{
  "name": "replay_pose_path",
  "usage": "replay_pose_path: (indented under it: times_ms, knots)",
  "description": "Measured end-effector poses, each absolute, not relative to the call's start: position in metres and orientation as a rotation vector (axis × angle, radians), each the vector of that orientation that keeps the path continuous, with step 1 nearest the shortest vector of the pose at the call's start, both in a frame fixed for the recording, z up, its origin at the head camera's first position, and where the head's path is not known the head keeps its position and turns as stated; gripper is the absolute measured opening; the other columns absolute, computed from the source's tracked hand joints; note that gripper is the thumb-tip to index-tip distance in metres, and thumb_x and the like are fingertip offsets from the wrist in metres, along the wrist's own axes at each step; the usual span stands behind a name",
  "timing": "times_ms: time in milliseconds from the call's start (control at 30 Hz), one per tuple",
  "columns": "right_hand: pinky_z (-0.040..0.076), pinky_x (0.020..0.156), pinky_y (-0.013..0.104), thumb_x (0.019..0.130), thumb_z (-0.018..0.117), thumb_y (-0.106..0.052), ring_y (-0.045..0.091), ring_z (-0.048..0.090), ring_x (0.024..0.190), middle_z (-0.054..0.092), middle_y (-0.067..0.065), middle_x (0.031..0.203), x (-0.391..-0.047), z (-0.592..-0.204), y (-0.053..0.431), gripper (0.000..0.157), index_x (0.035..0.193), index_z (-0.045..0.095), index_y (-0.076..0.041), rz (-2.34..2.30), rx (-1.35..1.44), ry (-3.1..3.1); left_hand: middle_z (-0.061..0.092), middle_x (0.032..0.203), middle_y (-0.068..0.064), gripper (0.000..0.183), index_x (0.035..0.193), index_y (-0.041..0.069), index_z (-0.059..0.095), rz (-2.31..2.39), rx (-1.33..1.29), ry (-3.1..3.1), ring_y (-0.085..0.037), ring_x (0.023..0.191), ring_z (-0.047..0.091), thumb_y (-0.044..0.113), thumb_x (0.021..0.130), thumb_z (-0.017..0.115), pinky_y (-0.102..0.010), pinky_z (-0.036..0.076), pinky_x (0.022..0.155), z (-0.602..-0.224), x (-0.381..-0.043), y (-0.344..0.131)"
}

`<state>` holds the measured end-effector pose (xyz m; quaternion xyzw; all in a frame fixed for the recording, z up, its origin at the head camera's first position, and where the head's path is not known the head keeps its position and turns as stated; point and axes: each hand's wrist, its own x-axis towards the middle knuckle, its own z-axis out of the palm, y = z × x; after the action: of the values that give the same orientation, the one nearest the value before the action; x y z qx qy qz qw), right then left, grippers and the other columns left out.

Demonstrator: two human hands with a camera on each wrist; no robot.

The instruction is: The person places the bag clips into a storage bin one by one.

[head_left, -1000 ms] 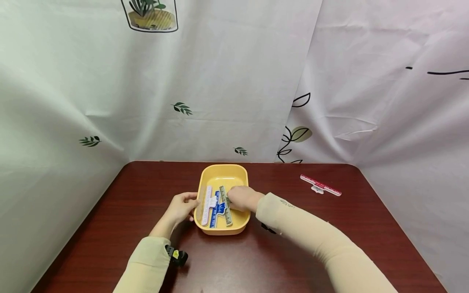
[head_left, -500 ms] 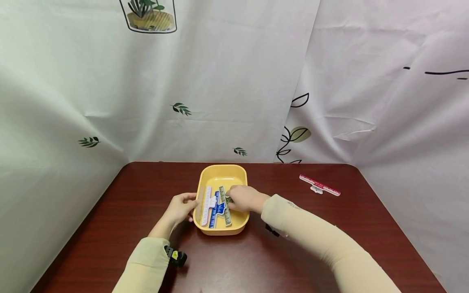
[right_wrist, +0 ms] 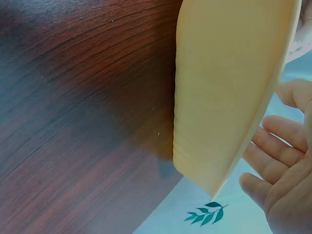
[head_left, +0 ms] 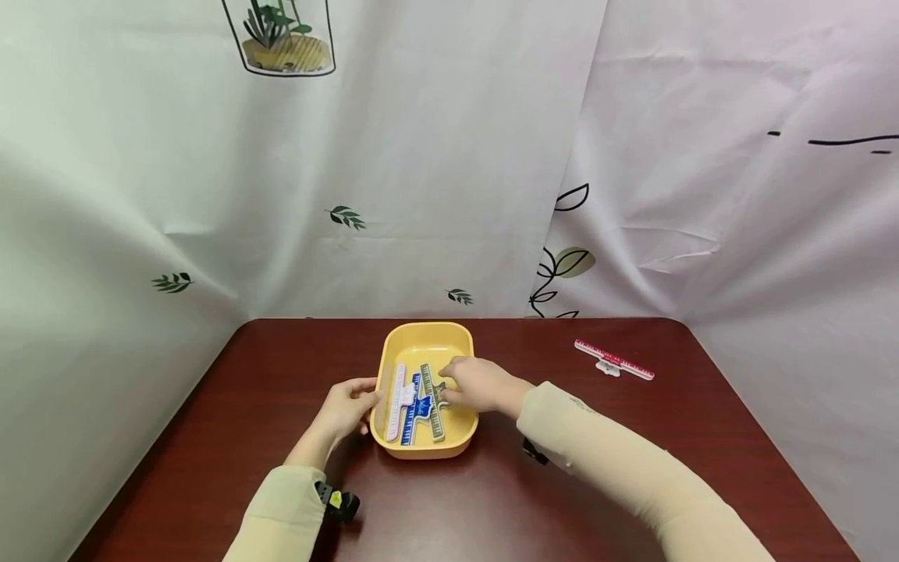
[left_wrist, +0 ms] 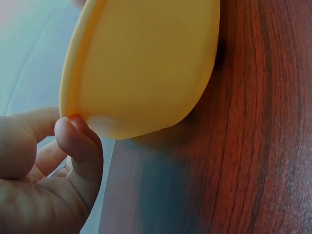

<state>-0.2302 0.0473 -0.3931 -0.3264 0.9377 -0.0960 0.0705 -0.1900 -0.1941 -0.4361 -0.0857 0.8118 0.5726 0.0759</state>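
A yellow plastic tray (head_left: pixel 428 334) stands on the table. Inside lie a pale pink-white bar clip (head_left: pixel 396 410), a blue bar clip (head_left: pixel 407 428) and a dark green bar clip (head_left: pixel 437 425), side by side lengthwise. My left hand (head_left: pixel 347 406) pinches the tray's left rim; the left wrist view has its thumb (left_wrist: pixel 78 141) at the yellow wall. Over the tray's right side, my right hand (head_left: pixel 485 386) has its fingertips beside the green clip's grip tab. Its fingers (right_wrist: pixel 278 146) look loose and parted in the right wrist view, where the tray wall hides the clips.
A red and white bar clip (head_left: pixel 614 361) lies on the dark red wooden table (head_left: pixel 534 499) at the back right. White cloth with printed leaves (head_left: pixel 421 156) hangs right behind the table's far edge and along both sides.
My right hand has eased back a little to the right from the green clip, and its fingers have loosened. The left hand keeps its place on the rim; the clips lie as before.
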Motion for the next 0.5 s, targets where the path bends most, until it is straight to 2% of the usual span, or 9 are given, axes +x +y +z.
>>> replay_pose_path:
  times_ms: [500]
  knots:
    - [0.05,0.095,0.034,0.091,0.057,-0.031,0.015,0.059,0.104,0.062,0.006,0.122,-0.222,-0.383,0.06,0.041,0.125,0.061,-0.009,-0.468,-0.986,2.822,0.06,0.083,-0.012,0.041,0.132,-0.002,0.051,1.75,-0.269,2.436,-0.013,0.055,0.05,0.011,0.093,0.056,-0.022,0.045,0.044,-0.438,-0.186,-0.193]
